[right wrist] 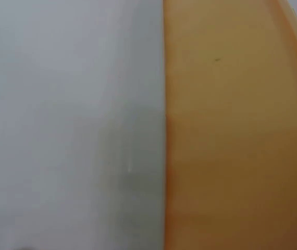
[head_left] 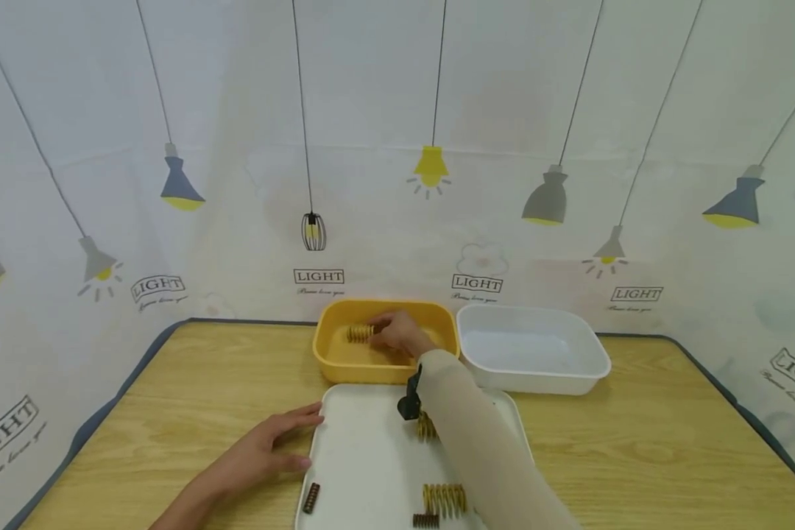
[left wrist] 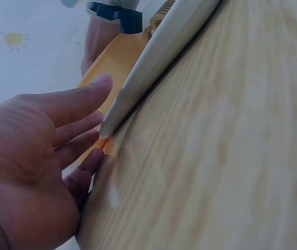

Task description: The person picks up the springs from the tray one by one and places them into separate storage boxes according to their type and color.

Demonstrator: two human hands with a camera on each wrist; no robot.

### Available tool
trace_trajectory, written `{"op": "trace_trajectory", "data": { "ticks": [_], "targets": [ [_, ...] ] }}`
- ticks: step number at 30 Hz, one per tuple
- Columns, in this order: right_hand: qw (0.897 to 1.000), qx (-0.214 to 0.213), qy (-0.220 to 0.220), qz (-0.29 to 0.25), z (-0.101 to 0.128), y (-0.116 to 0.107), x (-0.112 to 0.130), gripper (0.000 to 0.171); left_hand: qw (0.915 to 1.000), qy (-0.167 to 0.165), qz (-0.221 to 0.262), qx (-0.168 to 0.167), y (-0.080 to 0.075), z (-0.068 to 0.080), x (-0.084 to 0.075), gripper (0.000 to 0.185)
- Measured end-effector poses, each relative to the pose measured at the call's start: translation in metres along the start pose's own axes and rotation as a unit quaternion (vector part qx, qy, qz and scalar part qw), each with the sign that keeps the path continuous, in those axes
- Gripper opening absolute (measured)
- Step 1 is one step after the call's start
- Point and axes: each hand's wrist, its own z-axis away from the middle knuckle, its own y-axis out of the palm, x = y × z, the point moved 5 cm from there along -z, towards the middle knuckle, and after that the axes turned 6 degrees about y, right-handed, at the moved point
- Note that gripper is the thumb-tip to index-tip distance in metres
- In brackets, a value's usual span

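Observation:
My right hand (head_left: 400, 333) reaches into the yellow bin (head_left: 387, 366), its thumb and fingers pinching the right end of a gold coil spring (head_left: 358, 334) lying there. The right wrist view shows only bin surfaces, no hand. My left hand (head_left: 258, 453) has its fingers spread, with the fingertips at the left edge of the white tray (head_left: 364, 449). In the left wrist view, the left hand (left wrist: 39, 151) is beside the tray's rim. On the tray are a gold coil spring (head_left: 444, 499), small brown springs (head_left: 426, 521), and another gold spring (head_left: 426, 427) partly behind the right sleeve.
A white bin (head_left: 533, 379) stands against the right side of the yellow bin. Both sit behind the tray on a wood-grain table (head_left: 636, 442). A curtain (head_left: 384, 221) printed with lamps rises behind the table. The right forearm crosses over the tray.

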Motion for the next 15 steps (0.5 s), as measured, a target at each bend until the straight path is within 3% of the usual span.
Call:
{"op": "trace_trajectory", "data": {
  "ticks": [6, 12, 15],
  "targets": [
    [1.000, -0.004, -0.006, -0.009, -0.0019, 0.0024, -0.0003, 0.038, 0.9999, 0.006, 0.007, -0.004, 0.0005, 0.0018, 0.0023, 0.055],
    [0.999, 0.046, -0.021, -0.019, -0.0005, 0.0005, 0.0012, 0.044, 0.9998, 0.015, 0.010, -0.002, 0.0009, 0.0008, 0.0010, 0.054],
    [0.997, 0.068, -0.033, 0.007, 0.0008, -0.0007, 0.0026, 0.048, 0.9996, 0.022, 0.017, 0.002, 0.0013, -0.0004, 0.0002, 0.054]
  ]
}}
